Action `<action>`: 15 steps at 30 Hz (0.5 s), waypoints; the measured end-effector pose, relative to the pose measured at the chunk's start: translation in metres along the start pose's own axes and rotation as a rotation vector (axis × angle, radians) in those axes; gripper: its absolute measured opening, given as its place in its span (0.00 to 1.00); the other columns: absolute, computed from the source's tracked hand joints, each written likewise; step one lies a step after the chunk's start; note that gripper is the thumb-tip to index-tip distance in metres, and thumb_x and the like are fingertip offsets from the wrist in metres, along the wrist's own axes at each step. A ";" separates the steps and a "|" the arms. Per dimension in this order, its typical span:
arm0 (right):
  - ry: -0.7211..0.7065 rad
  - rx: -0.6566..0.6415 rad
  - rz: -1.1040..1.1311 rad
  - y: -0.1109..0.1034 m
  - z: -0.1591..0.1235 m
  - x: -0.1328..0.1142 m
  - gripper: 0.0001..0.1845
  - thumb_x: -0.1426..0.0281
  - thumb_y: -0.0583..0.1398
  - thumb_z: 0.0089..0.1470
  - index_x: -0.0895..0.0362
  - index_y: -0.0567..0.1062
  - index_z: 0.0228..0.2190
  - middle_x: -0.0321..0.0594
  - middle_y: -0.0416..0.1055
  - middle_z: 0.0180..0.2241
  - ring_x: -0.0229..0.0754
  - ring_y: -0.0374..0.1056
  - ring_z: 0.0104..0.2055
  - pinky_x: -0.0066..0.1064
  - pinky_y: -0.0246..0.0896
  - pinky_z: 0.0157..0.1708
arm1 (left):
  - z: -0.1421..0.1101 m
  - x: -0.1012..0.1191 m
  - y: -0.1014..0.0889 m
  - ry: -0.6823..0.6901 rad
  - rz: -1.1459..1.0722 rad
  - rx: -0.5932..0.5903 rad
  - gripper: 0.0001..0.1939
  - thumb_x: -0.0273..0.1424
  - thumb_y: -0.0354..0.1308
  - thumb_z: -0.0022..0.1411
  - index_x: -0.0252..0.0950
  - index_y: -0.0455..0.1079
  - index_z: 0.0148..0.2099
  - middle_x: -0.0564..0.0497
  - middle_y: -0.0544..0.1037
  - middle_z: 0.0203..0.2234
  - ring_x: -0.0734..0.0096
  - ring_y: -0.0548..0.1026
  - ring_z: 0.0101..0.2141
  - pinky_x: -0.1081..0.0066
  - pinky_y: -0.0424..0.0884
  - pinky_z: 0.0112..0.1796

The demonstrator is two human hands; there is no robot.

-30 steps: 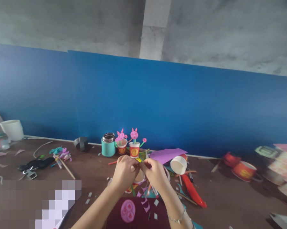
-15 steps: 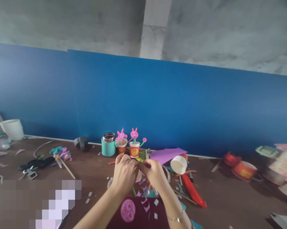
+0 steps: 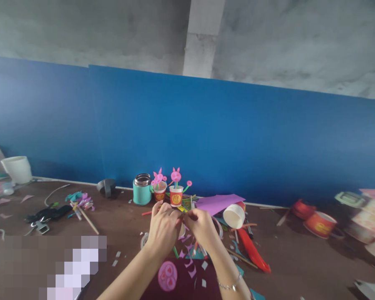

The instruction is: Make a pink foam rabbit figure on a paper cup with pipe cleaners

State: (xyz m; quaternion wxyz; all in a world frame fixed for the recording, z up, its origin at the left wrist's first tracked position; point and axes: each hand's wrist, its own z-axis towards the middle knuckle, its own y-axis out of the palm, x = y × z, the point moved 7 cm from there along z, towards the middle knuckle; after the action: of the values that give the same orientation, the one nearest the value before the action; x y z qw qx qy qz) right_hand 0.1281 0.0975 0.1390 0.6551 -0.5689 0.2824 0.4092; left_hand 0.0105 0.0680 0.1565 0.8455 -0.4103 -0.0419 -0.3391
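Above the middle of the table my left hand (image 3: 165,225) and my right hand (image 3: 201,225) meet at the fingertips. Both have bent, pinching fingers. A bit of green shows near the fingertips, but the thing between them is too small and covered to name. Under the hands, the pale rim of a cup (image 3: 182,230) is partly visible, and a green strip (image 3: 175,252) sticks out below my left hand. Just beyond stand two red-and-white paper cups, a left one (image 3: 160,193) and a right one (image 3: 176,196), each with a pink paper animal head on a stem.
A turquoise thermos jar (image 3: 142,191) stands left of the cups. To the right lie purple paper (image 3: 220,203), a tipped paper cup (image 3: 234,216) and a red elongated object (image 3: 254,252). A pink paper disc (image 3: 167,276) lies in front, with scraps around. Behind rises a blue partition (image 3: 206,137).
Both hands stay in nearly the same place, with only a slight shift of the fingers. The objects on the table have not moved.
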 end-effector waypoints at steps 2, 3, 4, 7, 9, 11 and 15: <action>0.007 -0.007 0.017 0.000 0.000 0.001 0.11 0.67 0.57 0.46 0.60 0.73 0.19 0.36 0.68 0.18 0.38 0.62 0.23 0.25 0.52 0.22 | 0.000 -0.001 0.000 0.000 0.010 0.001 0.08 0.27 0.53 0.60 0.39 0.74 0.34 0.50 0.76 0.25 0.62 0.70 0.34 0.55 0.55 0.49; 0.007 -0.012 0.023 0.000 0.000 0.001 0.11 0.67 0.57 0.47 0.60 0.73 0.19 0.36 0.68 0.18 0.38 0.62 0.23 0.26 0.52 0.21 | 0.000 -0.001 0.000 0.000 0.020 -0.001 0.08 0.27 0.52 0.60 0.39 0.74 0.34 0.50 0.76 0.25 0.62 0.70 0.34 0.55 0.55 0.49; 0.007 -0.015 0.026 0.000 0.000 0.000 0.11 0.67 0.57 0.47 0.60 0.73 0.19 0.36 0.68 0.18 0.39 0.62 0.23 0.26 0.52 0.21 | 0.000 -0.001 0.001 0.002 0.031 -0.005 0.09 0.27 0.52 0.60 0.38 0.74 0.35 0.50 0.75 0.25 0.62 0.70 0.34 0.54 0.55 0.49; 0.006 -0.022 0.016 0.000 0.001 0.000 0.11 0.67 0.57 0.47 0.60 0.75 0.20 0.37 0.69 0.19 0.40 0.64 0.23 0.26 0.53 0.22 | -0.001 -0.001 0.003 0.003 0.057 -0.020 0.09 0.26 0.52 0.60 0.37 0.74 0.36 0.49 0.76 0.26 0.61 0.70 0.36 0.54 0.54 0.50; 0.003 -0.013 -0.021 0.000 0.000 -0.001 0.11 0.67 0.57 0.47 0.60 0.75 0.20 0.38 0.70 0.19 0.41 0.65 0.24 0.27 0.53 0.22 | -0.001 -0.001 0.004 0.004 0.061 -0.030 0.08 0.25 0.53 0.59 0.36 0.74 0.36 0.48 0.76 0.27 0.61 0.70 0.36 0.54 0.54 0.51; -0.005 0.012 -0.075 0.001 0.000 -0.002 0.11 0.68 0.57 0.47 0.59 0.74 0.20 0.39 0.71 0.20 0.42 0.66 0.25 0.27 0.53 0.23 | 0.000 -0.001 0.004 0.003 0.054 -0.032 0.08 0.25 0.52 0.59 0.36 0.74 0.36 0.48 0.76 0.27 0.61 0.70 0.36 0.54 0.54 0.51; -0.043 0.069 -0.157 0.002 -0.001 -0.003 0.10 0.68 0.56 0.48 0.58 0.73 0.20 0.41 0.72 0.21 0.43 0.67 0.26 0.27 0.54 0.25 | 0.000 -0.002 0.004 -0.015 0.027 -0.033 0.08 0.27 0.52 0.60 0.37 0.73 0.35 0.49 0.76 0.26 0.61 0.70 0.35 0.55 0.55 0.50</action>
State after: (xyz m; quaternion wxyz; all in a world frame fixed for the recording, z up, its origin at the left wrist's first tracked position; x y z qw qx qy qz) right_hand 0.1255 0.0958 0.1400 0.7101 -0.5576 0.2367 0.3589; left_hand 0.0112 0.0710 0.1528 0.8428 -0.4272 -0.0369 -0.3254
